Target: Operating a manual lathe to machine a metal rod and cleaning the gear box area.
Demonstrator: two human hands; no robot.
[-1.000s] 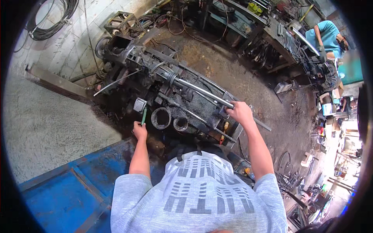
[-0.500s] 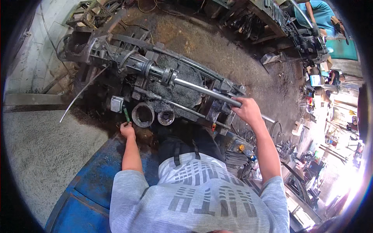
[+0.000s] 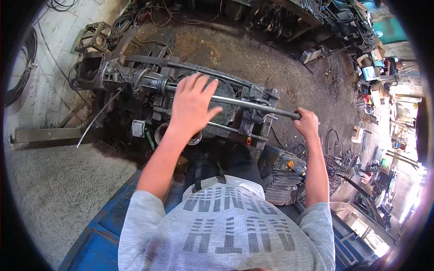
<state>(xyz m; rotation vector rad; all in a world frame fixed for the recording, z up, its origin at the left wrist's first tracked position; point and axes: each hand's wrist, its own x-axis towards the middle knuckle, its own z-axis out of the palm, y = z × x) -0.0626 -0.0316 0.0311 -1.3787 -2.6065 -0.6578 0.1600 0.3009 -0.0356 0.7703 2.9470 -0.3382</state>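
Observation:
A long steel bar (image 3: 239,103) lies across a greasy lathe-like machine (image 3: 147,80), running from its spindle end at the left out to the right. My right hand (image 3: 307,123) is closed around the bar's right end. Over the bar's left part hovers my left hand (image 3: 193,101), fingers spread, hiding the fitting beneath; whether the palm touches the bar I cannot tell. Below that hand a metal ring (image 3: 161,132) is partly covered by my forearm. Beside it are a green-handled lever (image 3: 150,141) and a small grey box (image 3: 138,128). Dark metal shavings (image 3: 220,113) lie under the bar.
A thin rod (image 3: 97,119) sticks out from the machine's left side. A blue metal surface (image 3: 110,246) is at lower left. Metal stock (image 3: 278,189) is stacked at the right, near loose cables and tools. A crate (image 3: 93,37) stands at the far left.
My left hand has left the green-handled lever and risen to the bar, opening its fingers. My right hand has shifted right to the bar's end, and the bar extends further right.

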